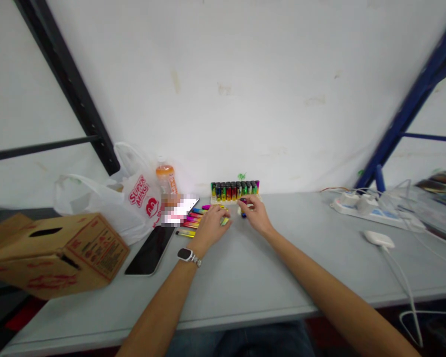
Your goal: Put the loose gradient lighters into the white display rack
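Note:
Upright lighters (232, 190) with dark tops and green, red, blue and yellow bodies stand in rows in a pale tray (223, 202) against the wall. My right hand (255, 213) is just in front of the tray's right part, its fingers pinched on a dark lighter (243, 209) that they partly cover. To the left, my left hand (214, 224) is bent over the table with a yellow-green lighter (225, 221) at its fingertips. Several loose lighters (188, 233) in pink, blue and yellow lie beside and partly under that hand.
A phone (150, 250) lies left of the loose lighters, near a lit screen (182, 210). Further left are a cardboard box (59, 258), a white plastic bag (107, 210) and an orange-capped bottle (166, 179). A power strip (379, 213) and a white charger (379, 239) with cables occupy the right side.

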A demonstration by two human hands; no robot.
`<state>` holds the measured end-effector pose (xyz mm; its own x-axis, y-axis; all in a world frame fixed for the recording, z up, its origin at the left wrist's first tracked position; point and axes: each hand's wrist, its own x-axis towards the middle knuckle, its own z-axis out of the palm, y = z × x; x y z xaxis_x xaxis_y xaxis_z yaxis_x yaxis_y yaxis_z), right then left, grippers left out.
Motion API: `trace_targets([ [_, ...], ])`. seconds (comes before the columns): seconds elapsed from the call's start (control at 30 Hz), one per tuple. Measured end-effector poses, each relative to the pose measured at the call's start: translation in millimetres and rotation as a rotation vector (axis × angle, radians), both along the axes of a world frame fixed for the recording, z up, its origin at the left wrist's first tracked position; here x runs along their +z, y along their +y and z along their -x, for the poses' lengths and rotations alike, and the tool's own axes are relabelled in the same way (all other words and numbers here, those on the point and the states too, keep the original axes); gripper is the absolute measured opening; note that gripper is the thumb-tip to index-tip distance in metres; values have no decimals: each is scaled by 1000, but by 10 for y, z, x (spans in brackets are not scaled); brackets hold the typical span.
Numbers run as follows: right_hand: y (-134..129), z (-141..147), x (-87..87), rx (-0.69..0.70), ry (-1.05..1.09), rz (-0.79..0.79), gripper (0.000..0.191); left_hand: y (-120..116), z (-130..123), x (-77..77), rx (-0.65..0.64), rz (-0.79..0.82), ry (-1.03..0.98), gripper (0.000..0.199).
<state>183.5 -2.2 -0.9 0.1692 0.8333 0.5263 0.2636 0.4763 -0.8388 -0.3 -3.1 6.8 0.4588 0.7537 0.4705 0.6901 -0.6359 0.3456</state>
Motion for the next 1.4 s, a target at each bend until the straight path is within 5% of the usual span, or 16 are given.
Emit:
trace_targets([
  [0.27, 533, -126, 135, -90, -333, -45, 30, -101, 76, 94, 210, 121, 282, 24],
  [0.73, 893, -106, 28, 3, -355, -24, 16, -143, -6, 16, 199, 107, 243, 21],
  [1.0, 668, -137, 124, -271, -760, -8, 26, -109, 18, 22, 148, 109, 93, 17],
  [1.13, 433, -98, 115, -289, -715, 10, 40, -58, -12, -1, 117, 142, -109, 18],
  [1.4, -102, 18, -69, 167, -381, 212, 48, -40, -146, -9, -110, 220, -426, 16],
])
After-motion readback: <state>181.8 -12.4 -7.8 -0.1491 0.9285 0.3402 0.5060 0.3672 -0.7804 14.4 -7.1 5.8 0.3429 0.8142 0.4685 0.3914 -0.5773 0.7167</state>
